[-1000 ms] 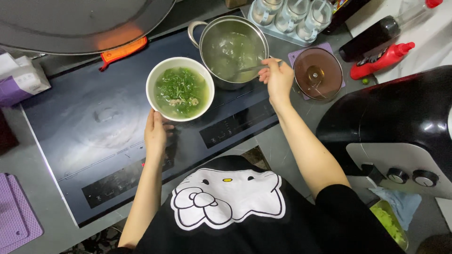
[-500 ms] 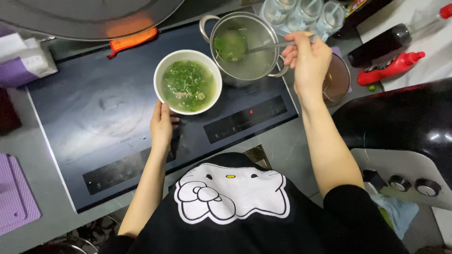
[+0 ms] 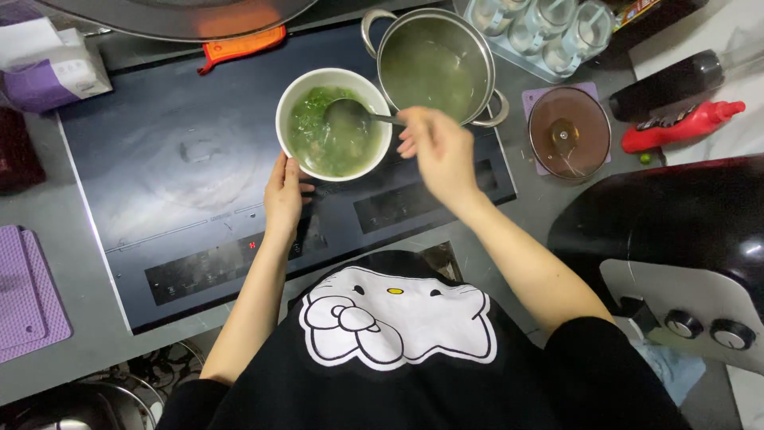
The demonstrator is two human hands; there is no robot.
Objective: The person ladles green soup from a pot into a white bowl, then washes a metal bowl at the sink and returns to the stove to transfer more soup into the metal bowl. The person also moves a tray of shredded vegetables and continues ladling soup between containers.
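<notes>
Ladle [image 3: 348, 114]: handle end hidden in the right hand [image 3: 438, 151] pinching it; long axis left-right, cup over soup bowl [image 3: 334, 123], steadied by left hand [image 3: 284, 195].

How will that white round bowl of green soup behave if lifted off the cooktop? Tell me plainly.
The white round bowl is probably heavy for its size, since green soup fills it nearly to the rim. It looks apt to slosh if tilted. Its smooth glazed wall may be slippery and likely hot; the left hand only touches its near side, while the right hand holds a ladle in it.
</notes>
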